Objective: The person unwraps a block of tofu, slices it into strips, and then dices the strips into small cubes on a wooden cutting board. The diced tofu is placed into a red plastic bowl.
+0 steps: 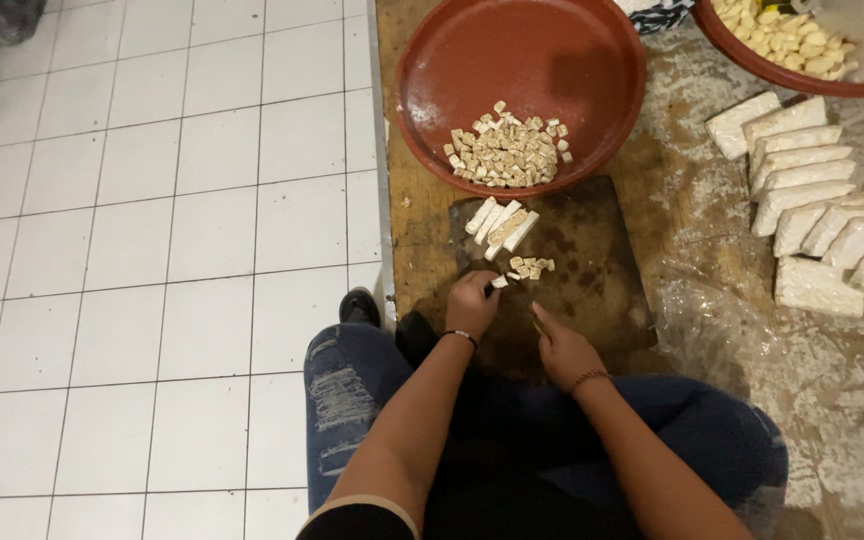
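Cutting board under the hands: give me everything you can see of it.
The cutting board is a dark, stained, roughly square slab, wood by the look of it, lying flat on the worn tabletop. Its far edge meets the red bowl. Pale strips and small cut cubes lie on its left part. The left hand and right hand rest at its near edge.

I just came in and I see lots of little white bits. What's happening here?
A person sits at a dark cutting board, both hands at its near edge. The left hand is by a few small cut cubes; the right hand rests beside it. Pale strips lie further up the board. A red bowl holds a heap of cubes, and uncut white slabs sit to the right.
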Available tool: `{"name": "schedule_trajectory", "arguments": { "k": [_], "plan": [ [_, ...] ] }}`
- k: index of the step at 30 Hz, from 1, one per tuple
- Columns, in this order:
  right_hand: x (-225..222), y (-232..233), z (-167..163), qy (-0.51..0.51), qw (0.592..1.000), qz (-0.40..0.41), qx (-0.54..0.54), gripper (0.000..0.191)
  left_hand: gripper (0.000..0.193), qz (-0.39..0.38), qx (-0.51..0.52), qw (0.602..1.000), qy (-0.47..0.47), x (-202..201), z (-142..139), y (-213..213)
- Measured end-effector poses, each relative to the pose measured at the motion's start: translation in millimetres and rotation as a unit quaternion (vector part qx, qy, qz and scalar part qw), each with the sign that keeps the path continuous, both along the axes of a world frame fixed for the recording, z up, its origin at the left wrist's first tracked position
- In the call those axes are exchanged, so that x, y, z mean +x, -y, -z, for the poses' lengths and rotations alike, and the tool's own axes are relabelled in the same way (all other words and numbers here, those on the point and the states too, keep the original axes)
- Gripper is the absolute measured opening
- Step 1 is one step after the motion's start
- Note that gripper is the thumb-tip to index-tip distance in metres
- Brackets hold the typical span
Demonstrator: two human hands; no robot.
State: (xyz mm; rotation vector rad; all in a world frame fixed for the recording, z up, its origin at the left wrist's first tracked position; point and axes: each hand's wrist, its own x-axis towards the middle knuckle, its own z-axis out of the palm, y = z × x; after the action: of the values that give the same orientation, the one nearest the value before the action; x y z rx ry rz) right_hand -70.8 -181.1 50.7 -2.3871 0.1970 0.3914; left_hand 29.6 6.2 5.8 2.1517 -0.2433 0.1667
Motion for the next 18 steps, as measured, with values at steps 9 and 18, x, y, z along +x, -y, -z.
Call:
{"name": "schedule_trajectory", "arguments": {
  "k": [9, 18],
  "plan": [
    [-3, -9, 2, 0.042, 0.999, -0.023, 0.012, 0.061, 0.012, -0.001, 0.027, 0.999, 0.045, 5, 14, 0],
    [-4, -14, 3, 0.050, 0.998, -0.037, 0.004, 0.062, 0.010, -0.003, 0.039, 0.997, 0.061, 3, 10, 1]
  ]
}}
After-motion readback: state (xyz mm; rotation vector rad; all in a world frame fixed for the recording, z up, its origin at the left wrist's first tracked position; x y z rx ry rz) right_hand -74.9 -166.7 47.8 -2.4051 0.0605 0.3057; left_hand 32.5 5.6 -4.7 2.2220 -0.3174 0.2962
